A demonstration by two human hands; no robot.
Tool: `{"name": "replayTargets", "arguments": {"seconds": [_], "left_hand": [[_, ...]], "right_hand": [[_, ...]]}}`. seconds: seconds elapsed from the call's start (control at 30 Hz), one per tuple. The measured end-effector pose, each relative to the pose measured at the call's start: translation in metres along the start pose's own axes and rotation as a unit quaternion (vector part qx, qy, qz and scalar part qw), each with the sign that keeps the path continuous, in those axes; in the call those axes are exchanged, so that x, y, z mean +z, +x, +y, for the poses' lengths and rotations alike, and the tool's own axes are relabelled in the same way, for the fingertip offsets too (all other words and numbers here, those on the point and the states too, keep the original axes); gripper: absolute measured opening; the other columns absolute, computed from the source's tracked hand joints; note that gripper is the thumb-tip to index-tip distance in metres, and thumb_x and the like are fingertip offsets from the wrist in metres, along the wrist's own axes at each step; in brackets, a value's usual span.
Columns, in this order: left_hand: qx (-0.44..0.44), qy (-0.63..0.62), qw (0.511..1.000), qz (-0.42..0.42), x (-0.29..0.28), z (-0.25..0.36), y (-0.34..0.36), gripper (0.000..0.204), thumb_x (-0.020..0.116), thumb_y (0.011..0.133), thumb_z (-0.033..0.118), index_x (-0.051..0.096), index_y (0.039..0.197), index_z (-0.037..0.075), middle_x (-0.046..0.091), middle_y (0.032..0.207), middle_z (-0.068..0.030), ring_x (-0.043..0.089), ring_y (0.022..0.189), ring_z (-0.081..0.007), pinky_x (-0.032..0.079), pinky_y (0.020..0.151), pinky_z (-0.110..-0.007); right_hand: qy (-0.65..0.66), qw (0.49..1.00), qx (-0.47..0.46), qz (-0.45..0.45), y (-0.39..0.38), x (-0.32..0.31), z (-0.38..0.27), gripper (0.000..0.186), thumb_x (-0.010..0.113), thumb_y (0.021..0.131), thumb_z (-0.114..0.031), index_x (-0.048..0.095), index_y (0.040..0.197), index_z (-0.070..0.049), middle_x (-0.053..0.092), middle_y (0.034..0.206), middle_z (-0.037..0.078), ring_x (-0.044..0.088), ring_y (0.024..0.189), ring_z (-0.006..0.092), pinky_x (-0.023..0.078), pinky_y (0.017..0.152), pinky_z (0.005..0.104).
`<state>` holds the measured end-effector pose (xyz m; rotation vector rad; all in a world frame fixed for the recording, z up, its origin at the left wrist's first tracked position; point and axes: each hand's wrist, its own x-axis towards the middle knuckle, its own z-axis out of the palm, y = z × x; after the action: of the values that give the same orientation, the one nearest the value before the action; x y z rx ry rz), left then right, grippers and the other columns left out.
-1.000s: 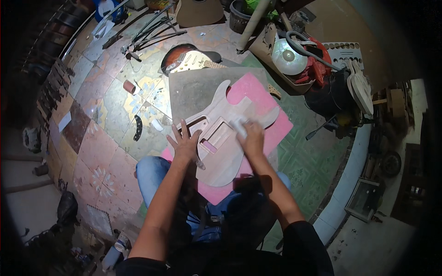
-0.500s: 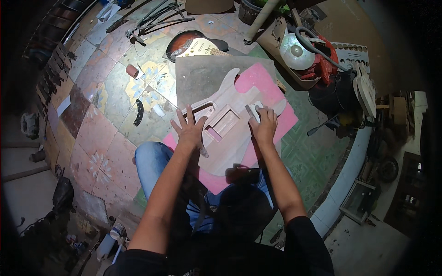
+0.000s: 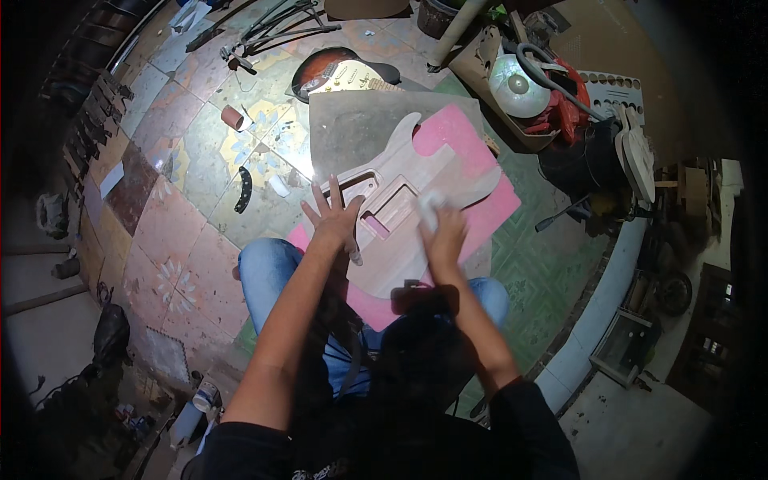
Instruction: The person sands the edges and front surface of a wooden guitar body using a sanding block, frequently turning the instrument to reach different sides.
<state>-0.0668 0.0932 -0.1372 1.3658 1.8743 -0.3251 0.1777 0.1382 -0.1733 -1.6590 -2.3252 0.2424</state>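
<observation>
A bare wooden electric guitar body [image 3: 392, 268] with routed cavities lies in front of me on a pink foam sheet [image 3: 494, 210]. My left hand [image 3: 334, 222] presses on its left side, fingers spread beside the cavities, holding nothing. My right hand [image 3: 445, 240] is closed around a pale sanding block [image 3: 430, 205], which rests on the wood right of the central cavity. Both hand and block are smeared by motion. Pink foam shows through an opening in the central cavity.
Under the foam is a grey board [image 3: 352, 124]. Beyond it lies a sunburst electric guitar [image 3: 328, 74]. A sandpaper roll [image 3: 233, 118] and a curved black strip [image 3: 243, 190] lie on the tiles to the left. A cardboard box [image 3: 512, 128] of items stands far right.
My right hand has drawn the sanding block left and slightly nearer across the guitar body. My left hand stays in the same place on the wood.
</observation>
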Motion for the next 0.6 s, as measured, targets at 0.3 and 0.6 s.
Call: {"name": "replayTargets", "arguments": {"seconds": [0.3,0.6], "left_hand": [[0.009,-0.051,0.994,0.097,0.021,-0.005,0.001,0.101,0.079,0.07,0.072,0.044,0.156,0.032,-0.013,0.171,-0.0246,-0.014,0.152,-0.0605,-0.001,0.112,-0.083],[0.015,-0.049,0.991,0.121,0.03,-0.011,0.008,0.098,0.08,0.069,0.072,0.048,0.153,0.033,-0.01,0.172,-0.024,-0.012,0.152,-0.0609,0.0,0.111,-0.084]], "right_hand": [[0.087,0.994,-0.052,-0.048,0.002,0.01,0.026,0.051,0.087,0.072,-0.027,0.072,0.118,-0.014,0.064,0.121,0.018,0.058,0.117,0.0391,0.048,0.097,0.0537],[0.1,0.962,-0.2,-0.159,-0.122,0.016,-0.031,0.054,0.087,0.071,-0.033,0.074,0.122,-0.024,0.062,0.128,0.013,0.054,0.124,0.0339,0.045,0.104,0.0491]]}}
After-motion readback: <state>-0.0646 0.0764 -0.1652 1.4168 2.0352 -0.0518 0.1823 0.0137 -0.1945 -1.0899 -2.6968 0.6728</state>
